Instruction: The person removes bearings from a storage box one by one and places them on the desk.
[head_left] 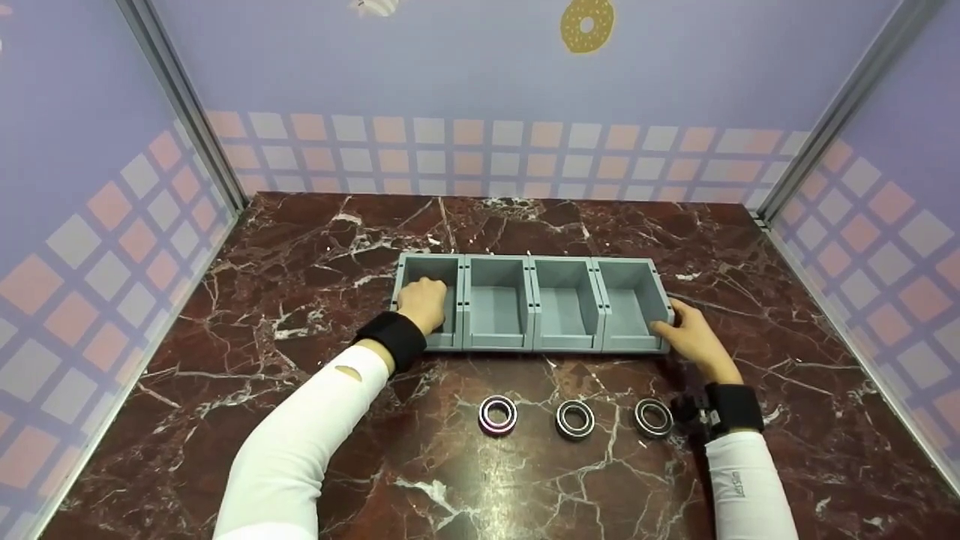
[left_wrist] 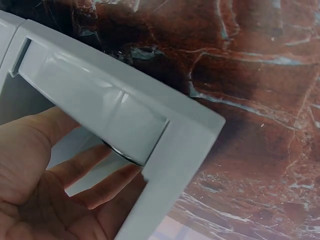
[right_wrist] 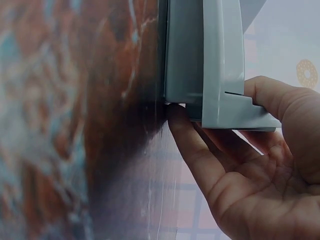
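Note:
A row of joined grey storage bins (head_left: 499,341) stands on the marbled table. My left hand (head_left: 422,304) reaches down into the leftmost bin, knuckles up. In the left wrist view its fingers (left_wrist: 95,187) pass behind the bin's front lip (left_wrist: 125,122), fingertips at a thin dark curved edge (left_wrist: 122,155); I cannot tell whether they pinch it. At the opposite end, my right hand (head_left: 694,341) grips the rightmost bin (head_left: 634,341), thumb over the rim, other fingers along the outside and underside. The right wrist view shows this grip on the bin corner (right_wrist: 220,112).
In front of the bins, three ring-shaped bearings lie in a row: one with a purple tint (head_left: 498,415), a middle one (head_left: 574,420), and one (head_left: 653,418) near the right wrist. Lilac patterned panels (head_left: 487,82) enclose the table (head_left: 315,465) at the back and sides.

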